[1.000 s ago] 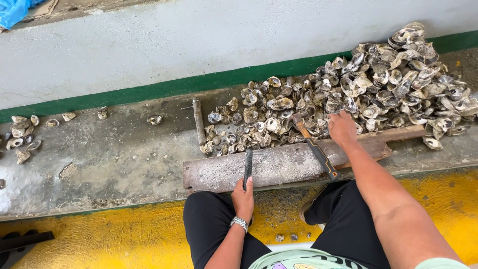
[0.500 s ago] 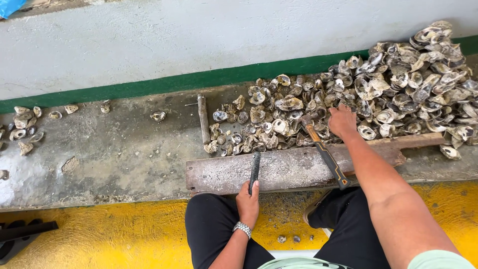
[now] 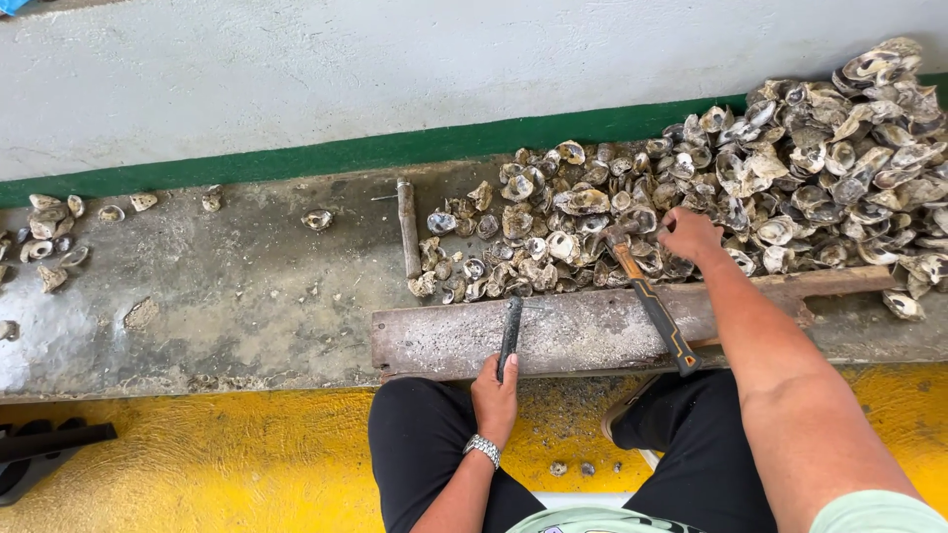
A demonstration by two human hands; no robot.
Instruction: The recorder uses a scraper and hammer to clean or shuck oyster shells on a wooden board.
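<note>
My left hand point(image 3: 494, 397) is closed around the handle of a dark, narrow tool point(image 3: 510, 331), whose blade lies on a worn wooden plank point(image 3: 573, 334) in front of my knees. My right hand point(image 3: 691, 235) reaches over the plank and rests on the near edge of a big pile of oyster shells point(image 3: 800, 168). Its fingers curl down among the shells, and whether they grip one is hidden. A hammer point(image 3: 652, 301) with an orange and black handle lies slanted across the plank, its head at the shells just left of my right hand.
A metal rod point(image 3: 407, 227) lies on the wet concrete ledge point(image 3: 217, 296) left of the pile. Several loose shells point(image 3: 49, 237) sit at the far left. A white wall with a green stripe point(image 3: 296, 158) runs behind. The floor point(image 3: 227, 464) is yellow, with a black object point(image 3: 39, 454) at the lower left.
The view has shifted slightly. My right hand stays at the edge of the shell pile, and my left hand keeps the tool on the plank.
</note>
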